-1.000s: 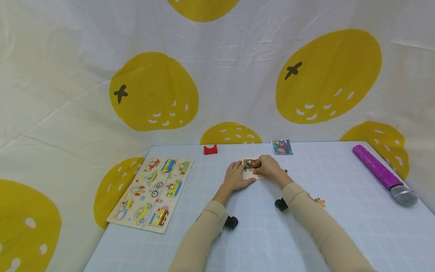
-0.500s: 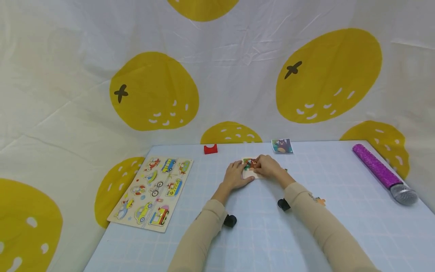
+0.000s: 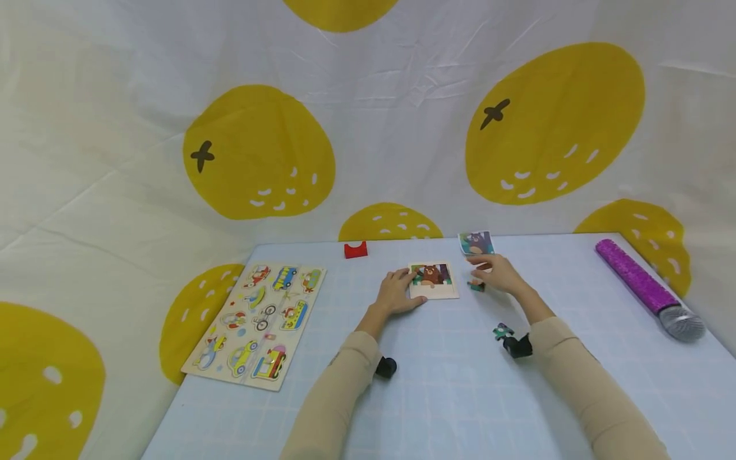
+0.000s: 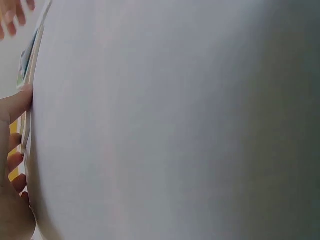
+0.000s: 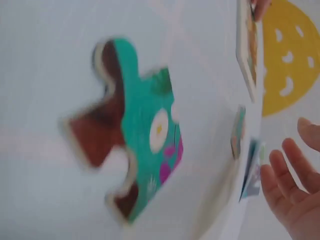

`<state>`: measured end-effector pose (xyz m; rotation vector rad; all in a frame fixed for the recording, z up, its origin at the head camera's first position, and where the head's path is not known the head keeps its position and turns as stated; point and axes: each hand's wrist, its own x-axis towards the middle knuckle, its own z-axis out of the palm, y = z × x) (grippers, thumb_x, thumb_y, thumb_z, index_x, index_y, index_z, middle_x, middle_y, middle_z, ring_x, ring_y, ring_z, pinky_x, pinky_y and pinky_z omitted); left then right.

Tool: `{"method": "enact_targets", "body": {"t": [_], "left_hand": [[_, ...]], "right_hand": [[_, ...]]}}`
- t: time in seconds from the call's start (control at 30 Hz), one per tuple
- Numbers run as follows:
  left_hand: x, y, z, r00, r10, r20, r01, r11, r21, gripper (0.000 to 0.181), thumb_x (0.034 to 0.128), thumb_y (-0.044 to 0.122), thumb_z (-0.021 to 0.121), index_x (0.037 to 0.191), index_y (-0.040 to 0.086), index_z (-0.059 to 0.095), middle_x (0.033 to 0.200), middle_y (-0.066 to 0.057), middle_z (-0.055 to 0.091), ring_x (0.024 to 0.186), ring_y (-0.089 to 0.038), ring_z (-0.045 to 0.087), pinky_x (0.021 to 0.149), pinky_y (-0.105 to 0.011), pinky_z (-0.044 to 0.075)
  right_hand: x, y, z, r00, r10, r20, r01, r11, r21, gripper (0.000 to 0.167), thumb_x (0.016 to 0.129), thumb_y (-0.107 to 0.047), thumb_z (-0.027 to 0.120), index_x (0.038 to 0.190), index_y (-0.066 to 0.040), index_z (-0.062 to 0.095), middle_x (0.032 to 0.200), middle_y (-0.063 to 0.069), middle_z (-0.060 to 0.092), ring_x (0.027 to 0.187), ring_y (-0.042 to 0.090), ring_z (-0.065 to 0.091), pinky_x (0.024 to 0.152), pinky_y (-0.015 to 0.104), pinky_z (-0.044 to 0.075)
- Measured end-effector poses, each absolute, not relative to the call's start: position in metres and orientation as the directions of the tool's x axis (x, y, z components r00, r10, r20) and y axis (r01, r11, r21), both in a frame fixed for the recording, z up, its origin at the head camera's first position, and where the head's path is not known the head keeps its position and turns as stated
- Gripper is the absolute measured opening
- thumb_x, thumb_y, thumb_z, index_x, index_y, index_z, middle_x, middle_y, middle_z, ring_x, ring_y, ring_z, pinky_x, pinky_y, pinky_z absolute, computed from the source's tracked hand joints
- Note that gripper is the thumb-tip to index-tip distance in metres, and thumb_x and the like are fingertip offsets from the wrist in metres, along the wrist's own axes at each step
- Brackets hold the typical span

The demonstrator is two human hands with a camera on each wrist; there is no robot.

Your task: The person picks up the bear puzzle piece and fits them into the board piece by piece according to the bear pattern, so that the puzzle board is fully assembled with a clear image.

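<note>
Sleeves (image 3: 339, 402) in beige reach forward over our pale blue worktop (image 3: 437, 396), a black wrist device (image 3: 386, 367) showing below the left grip and another (image 3: 517, 347) below the right. Just beside that second one lies a jigsaw piece (image 3: 501, 330), teal and brown with a white flower. Well left of our left grip we have a vehicle puzzle board (image 3: 287, 337). Our left grip (image 3: 397, 292) is unclenched, thumb and forefinger apart and touching the left side of a bear jigsaw tray (image 3: 443, 293), which lies flat immediately to its right. Our right grip (image 3: 500, 275) is loose and holds nothing; a second piece (image 3: 476, 286) lies just below its fingertips. Well to its right rests a purple glitter microphone (image 3: 641, 278). Beyond the left grip sits a red block (image 3: 356, 252); just beyond the right, a bear picture card (image 3: 476, 243). Behind everything hangs a fruit-print backdrop (image 3: 402, 153).
</note>
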<state>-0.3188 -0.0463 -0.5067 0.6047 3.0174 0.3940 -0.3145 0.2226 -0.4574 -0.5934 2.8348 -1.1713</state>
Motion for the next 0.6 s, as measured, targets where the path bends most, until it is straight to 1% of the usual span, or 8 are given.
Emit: {"method": "enact_targets", "body": {"t": [0.13,0.27,0.43,0.6], "left_hand": [[-0.320,-0.047,-0.504,-0.928,0.373,0.002,0.362,0.899,0.248,0.073,0.0839,0.057,0.057,0.144,0.020,0.040,0.147,-0.004,0.038,0.127,-0.027,0.037,0.106,-0.043,0.033],[-0.320,-0.049,-0.502,-0.931,0.365,0.019,0.355,0.891,0.283,0.073,0.0819,0.056,0.061,0.143,0.019,0.042,0.145,-0.005,0.040,0.124,-0.027,0.039,0.103,-0.044,0.035],[-0.320,-0.050,-0.501,-0.932,0.360,0.041,0.352,0.871,0.343,0.075,0.0804,0.053,0.065,0.142,0.016,0.044,0.143,-0.006,0.043,0.123,-0.028,0.041,0.101,-0.045,0.036],[-0.320,-0.046,-0.502,-0.935,0.354,0.022,0.339,0.874,0.348,0.075,0.0799,0.054,0.065,0.142,0.018,0.044,0.144,-0.005,0.042,0.122,-0.027,0.041,0.101,-0.045,0.036]], "right_hand": [[-0.305,0.255,-0.454,-0.954,-0.293,0.069,-0.262,0.693,-0.672,0.042,0.089,-0.006,0.061,0.125,0.014,0.051,0.116,0.035,0.056,0.102,0.047,0.055,0.088,0.054,0.046],[-0.299,0.273,-0.459,-0.960,-0.280,0.011,-0.212,0.701,-0.680,0.048,0.087,-0.011,0.065,0.126,0.014,0.050,0.116,0.034,0.056,0.102,0.046,0.056,0.087,0.053,0.047],[-0.303,0.272,-0.470,-0.966,-0.258,-0.018,-0.184,0.733,-0.655,0.051,0.085,-0.015,0.070,0.124,0.012,0.053,0.114,0.031,0.058,0.098,0.040,0.056,0.084,0.050,0.047],[-0.310,0.254,-0.471,-0.960,-0.268,-0.080,-0.170,0.786,-0.594,0.056,0.081,-0.021,0.074,0.123,0.009,0.055,0.110,0.028,0.059,0.094,0.036,0.054,0.081,0.048,0.047]]}}
